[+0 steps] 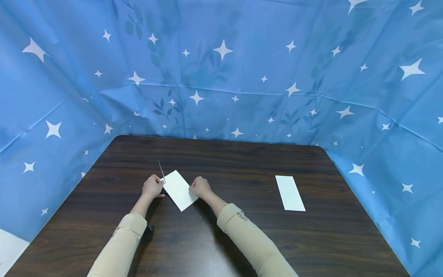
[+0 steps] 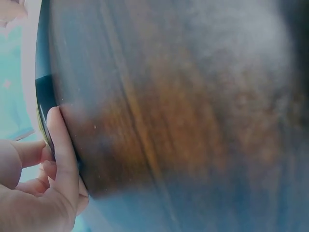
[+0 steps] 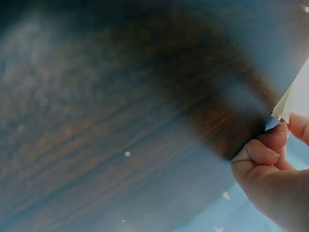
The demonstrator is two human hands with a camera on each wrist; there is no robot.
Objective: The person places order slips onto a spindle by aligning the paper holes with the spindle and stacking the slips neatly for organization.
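A white piece of paper [image 1: 179, 190] is held at a slant above the dark table between the two hands. At its left corner the left hand [image 1: 153, 187] pinches the edge with thumb and fingers. A thin upright strip [image 1: 161, 170], seen edge-on, stands by those fingertips; whether it is a flap of the same paper I cannot tell. The right hand [image 1: 200, 187] pinches the opposite edge between thumb and curled fingers. In the right wrist view the paper's corner [image 3: 285, 104] shows more than one layer beside the fingertips. Most of the paper lies outside both wrist views.
A white sheet with faint lines [image 1: 290, 193] lies flat on the right part of the brown wood-grain table [image 1: 221, 154]. Behind the table hangs a blue cloth with white stars [image 1: 221, 77]. A white surface [image 1: 10, 250] shows at the lower left.
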